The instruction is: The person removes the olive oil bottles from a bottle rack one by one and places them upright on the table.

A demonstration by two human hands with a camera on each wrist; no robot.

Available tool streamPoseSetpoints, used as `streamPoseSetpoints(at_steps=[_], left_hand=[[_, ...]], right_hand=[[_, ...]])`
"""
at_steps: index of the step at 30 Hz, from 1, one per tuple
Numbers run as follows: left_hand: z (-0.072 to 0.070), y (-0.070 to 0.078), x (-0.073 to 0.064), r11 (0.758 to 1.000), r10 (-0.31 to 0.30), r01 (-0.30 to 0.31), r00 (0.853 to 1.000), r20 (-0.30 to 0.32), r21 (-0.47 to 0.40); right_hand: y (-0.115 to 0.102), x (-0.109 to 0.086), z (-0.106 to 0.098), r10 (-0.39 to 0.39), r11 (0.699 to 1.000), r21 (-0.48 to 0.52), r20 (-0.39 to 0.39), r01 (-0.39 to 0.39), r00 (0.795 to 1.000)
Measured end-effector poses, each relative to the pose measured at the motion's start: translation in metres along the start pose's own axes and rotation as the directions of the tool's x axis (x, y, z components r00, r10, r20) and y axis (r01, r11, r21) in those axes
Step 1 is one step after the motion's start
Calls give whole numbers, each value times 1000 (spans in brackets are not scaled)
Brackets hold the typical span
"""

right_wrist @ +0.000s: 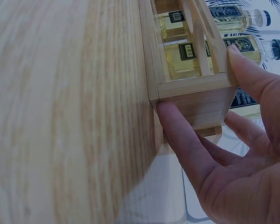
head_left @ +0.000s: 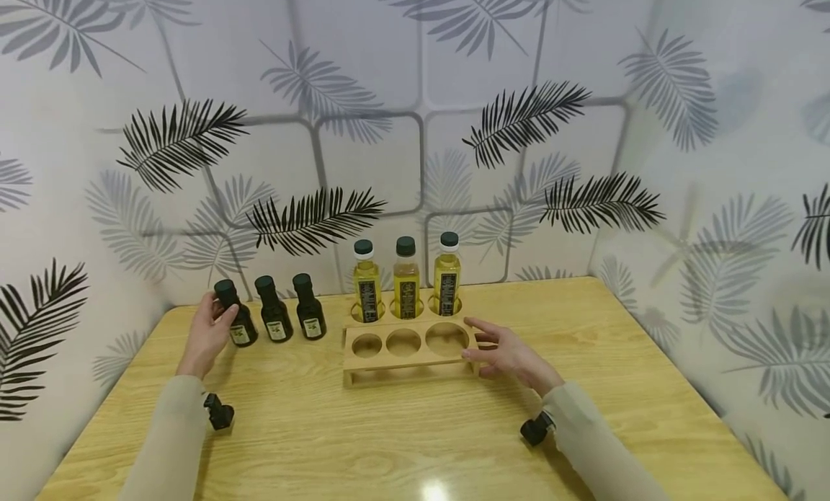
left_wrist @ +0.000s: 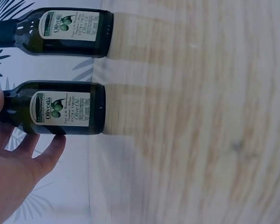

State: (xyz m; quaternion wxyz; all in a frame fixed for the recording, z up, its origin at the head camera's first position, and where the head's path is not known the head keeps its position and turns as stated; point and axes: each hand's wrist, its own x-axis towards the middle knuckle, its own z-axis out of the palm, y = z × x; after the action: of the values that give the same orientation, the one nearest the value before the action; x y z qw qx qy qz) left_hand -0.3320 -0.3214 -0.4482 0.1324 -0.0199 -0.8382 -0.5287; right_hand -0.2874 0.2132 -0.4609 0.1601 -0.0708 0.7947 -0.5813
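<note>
My left hand is at the leftmost of three dark olive oil bottles, with thumb and fingers around its neck. The bottle stands upright on the table; its Olivoilà label faces the left wrist camera. My right hand touches the right end of a two-tier wooden rack. In the right wrist view, the thumb lies at the upper edge of the rack's end panel and a fairly straight finger rests at its lower corner. Three round holes in the rack's front tier hold nothing.
Three clear bottles of yellow oil, the middle one among them, stand in the rack's back tier. A middle dark bottle and a right one stand left of the rack. Leaf-patterned walls border the wooden table.
</note>
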Motion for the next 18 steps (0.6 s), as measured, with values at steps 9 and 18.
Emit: streamPoseSetpoints(at_steps=[9,18], left_hand=[[-3,3,1,1000,13,-13,1000,17,5],[-3,-2,-1,999,-29,28,999,21,34]], right_hand=[[-1,1,-2,-18,1000,1,-16,18,1000],[2,-1,1,-10,1000,3,-6,10,1000]])
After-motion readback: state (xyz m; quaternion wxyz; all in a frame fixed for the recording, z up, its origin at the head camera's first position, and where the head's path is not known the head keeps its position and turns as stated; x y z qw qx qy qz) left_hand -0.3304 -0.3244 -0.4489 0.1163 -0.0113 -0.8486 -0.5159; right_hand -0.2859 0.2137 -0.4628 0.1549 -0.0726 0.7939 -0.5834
